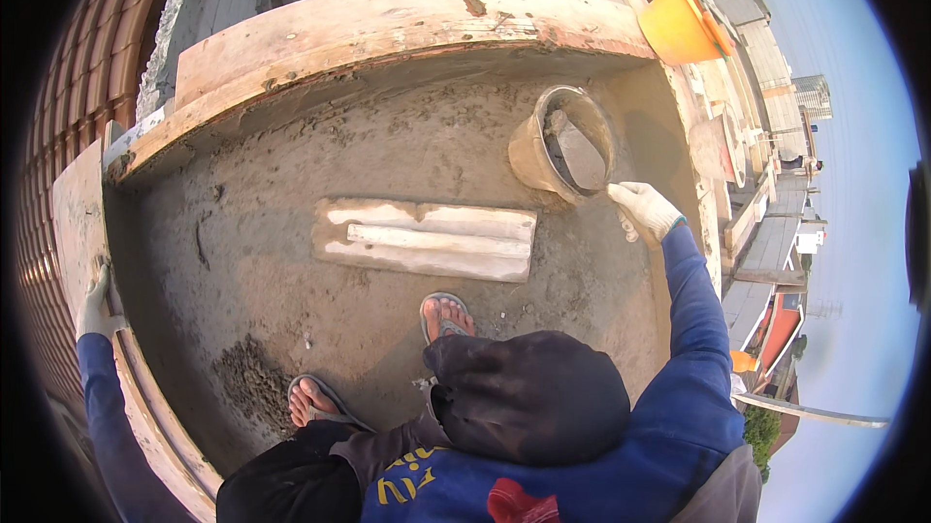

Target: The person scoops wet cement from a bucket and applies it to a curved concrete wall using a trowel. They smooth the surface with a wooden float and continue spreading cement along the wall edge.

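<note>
Head view: my right hand (645, 211) is closed on a tool at the rim of the bucket (564, 143) – the tool itself is mostly hidden. My left hand (94, 305) grips the edge board (78, 213). I judge it best to scoop slowly and keep the left grip firm – the wet slab (291, 164) looks slippery.

A wooden float board (425, 238) lies flat on the wet cement surface (291, 261), mid-slab; timber formwork (388, 29) bounds the far edge; an orange bucket (679, 27) sits tilted beyond the far right corner; rough mortar clump (250, 382) near left.
</note>
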{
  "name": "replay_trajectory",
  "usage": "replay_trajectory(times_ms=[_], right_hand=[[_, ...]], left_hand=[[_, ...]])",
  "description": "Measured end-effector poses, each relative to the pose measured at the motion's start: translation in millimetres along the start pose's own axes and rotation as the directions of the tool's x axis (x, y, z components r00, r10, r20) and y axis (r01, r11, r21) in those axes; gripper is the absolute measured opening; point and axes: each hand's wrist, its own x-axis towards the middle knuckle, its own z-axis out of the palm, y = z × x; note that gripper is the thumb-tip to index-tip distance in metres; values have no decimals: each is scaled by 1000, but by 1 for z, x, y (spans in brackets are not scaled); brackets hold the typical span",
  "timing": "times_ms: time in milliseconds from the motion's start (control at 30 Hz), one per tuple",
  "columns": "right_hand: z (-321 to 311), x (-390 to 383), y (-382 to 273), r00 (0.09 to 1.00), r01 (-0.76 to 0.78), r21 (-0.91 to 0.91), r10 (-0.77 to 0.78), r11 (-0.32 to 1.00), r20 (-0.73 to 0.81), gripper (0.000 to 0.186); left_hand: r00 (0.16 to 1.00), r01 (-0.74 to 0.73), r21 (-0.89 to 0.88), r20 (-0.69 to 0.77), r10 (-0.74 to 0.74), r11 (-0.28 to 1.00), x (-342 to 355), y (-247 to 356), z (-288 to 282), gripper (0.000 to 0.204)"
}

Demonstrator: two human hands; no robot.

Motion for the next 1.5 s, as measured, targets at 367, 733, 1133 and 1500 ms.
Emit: replay_trajectory(times_ms=[367,733,1133,1500], right_hand=[[130,-35,-55,921,382,-67,-373,922,114,28],[432,-97,-133,613,192,314,-363,930,701,45],[633,-230,-10,578,47,338,-302,940,758,43],[649,-234,-15,423,-428,321,-127,845,897,32]], left_hand=[[999,17,487,18,-30,873,-35,141,-46,109],[998,36,379,28,-50,925,-32,104,-27,115],[1000,9,422,-7,-7,907,-38,98,-30,111],[999,-34,366,-23,46,930,-40,84,-28,113]])
